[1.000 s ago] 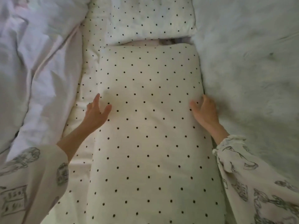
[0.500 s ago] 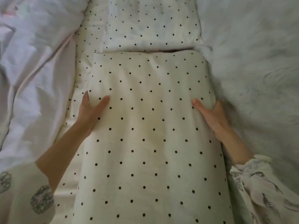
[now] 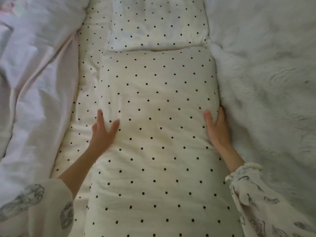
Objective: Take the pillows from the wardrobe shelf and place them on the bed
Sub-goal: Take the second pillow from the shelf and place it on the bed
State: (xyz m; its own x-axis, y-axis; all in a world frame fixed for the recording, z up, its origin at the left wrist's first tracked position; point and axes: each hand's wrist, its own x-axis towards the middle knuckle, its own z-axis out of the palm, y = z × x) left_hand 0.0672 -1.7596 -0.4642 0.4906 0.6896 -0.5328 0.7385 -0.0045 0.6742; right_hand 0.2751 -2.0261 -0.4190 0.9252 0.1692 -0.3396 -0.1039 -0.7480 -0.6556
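Note:
A long cream pillow with black dots (image 3: 159, 134) lies flat on the bed, reaching from the bottom edge up to the middle. My left hand (image 3: 103, 132) holds its left edge, thumb on top and fingers along the side. My right hand (image 3: 217, 127) grips its right edge, thumb on top and fingers tucked down the side. A second dotted pillow (image 3: 157, 23) lies beyond it at the top, and the two pillows' edges touch.
A dotted sheet (image 3: 85, 79) shows left of the pillows. A crumpled white duvet (image 3: 34, 82) is heaped on the left. A fluffy white blanket (image 3: 266, 82) covers the right side, pressed against the long pillow.
The long pillow has slid away from me until its far edge meets the second pillow, closing the gap between them. Both hands stayed on its sides.

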